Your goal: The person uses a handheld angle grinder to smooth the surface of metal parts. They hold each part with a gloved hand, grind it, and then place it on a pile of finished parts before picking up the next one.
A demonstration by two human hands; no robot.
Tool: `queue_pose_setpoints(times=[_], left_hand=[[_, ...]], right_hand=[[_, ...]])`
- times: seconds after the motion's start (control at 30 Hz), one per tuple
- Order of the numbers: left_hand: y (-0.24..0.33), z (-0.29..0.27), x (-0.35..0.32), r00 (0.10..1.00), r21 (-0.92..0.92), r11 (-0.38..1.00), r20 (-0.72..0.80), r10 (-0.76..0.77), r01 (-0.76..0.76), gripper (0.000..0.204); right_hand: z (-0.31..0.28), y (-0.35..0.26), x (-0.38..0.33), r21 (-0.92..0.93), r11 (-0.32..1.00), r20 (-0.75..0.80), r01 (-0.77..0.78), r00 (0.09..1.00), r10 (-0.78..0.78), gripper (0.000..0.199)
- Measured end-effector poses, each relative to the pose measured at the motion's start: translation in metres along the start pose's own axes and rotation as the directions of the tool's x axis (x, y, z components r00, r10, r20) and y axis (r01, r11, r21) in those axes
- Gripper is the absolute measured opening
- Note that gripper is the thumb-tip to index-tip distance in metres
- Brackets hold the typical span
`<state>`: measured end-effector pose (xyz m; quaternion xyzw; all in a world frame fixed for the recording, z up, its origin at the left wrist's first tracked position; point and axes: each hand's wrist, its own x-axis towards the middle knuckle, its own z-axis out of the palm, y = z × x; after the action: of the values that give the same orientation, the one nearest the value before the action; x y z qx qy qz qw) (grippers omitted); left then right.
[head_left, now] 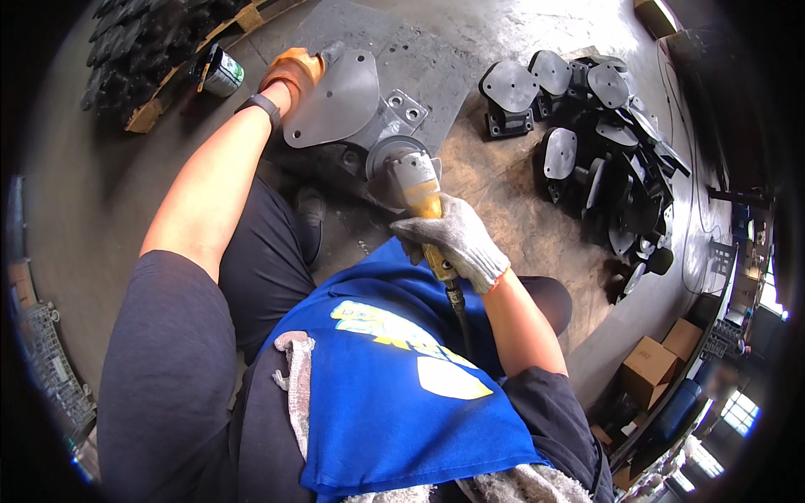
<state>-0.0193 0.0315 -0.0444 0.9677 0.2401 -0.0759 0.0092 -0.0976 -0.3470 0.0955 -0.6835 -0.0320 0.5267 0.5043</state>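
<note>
My left hand (293, 72), in an orange glove, is closed on the left edge of a dark metal bracket (340, 101). Its broad flat plate with holes at the corners faces up, and a block with bolt holes juts out to the right. My right hand (459, 236), in a pale knit glove, grips the body of a yellow angle grinder (422, 199). The grinder's round disc (389, 156) is at the bracket's near right side; whether it touches the metal I cannot tell. A black hose (461, 317) runs from the tool's rear toward my lap.
Under the bracket lies a dark steel sheet (444, 71) on the floor. Similar brackets (560, 153) are heaped to the right. At the far left, dark parts are stacked on a wooden pallet (144, 114) beside a small bucket (225, 74). Cardboard boxes (648, 369) stand at the lower right.
</note>
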Motion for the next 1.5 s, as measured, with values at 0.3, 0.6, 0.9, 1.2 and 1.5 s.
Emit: queue_pose_setpoints(times=[0.3,0.6,0.9,1.2,1.5], left_hand=[[-0.009,-0.004,0.0,0.998,-0.004,0.998,-0.001,0.068,-0.068,0.045],[-0.012,0.006,0.01,0.996,-0.148,0.988,0.063,0.058,-0.048,0.076],[-0.016,0.023,0.024,0.998,-0.068,0.997,0.053,0.035,-0.032,0.06],[-0.014,0.037,0.031,0.992,0.184,0.975,-0.002,0.126,-0.124,0.036],[-0.013,0.034,0.026,0.993,0.045,0.992,-0.029,0.117,-0.116,0.033]], right_hand=[[0.001,-0.007,-0.002,-0.1,0.995,-0.013,-0.015,1.0,0.014,0.026],[-0.006,0.001,-0.006,0.014,1.0,-0.043,-0.014,0.999,0.014,0.026],[0.0,-0.014,0.003,-0.006,1.0,-0.007,0.029,1.0,-0.029,0.025],[-0.011,-0.005,0.002,0.116,0.993,-0.024,0.009,1.0,-0.006,0.029],[-0.01,-0.005,0.001,0.132,0.991,-0.016,0.032,0.999,-0.03,0.026]])
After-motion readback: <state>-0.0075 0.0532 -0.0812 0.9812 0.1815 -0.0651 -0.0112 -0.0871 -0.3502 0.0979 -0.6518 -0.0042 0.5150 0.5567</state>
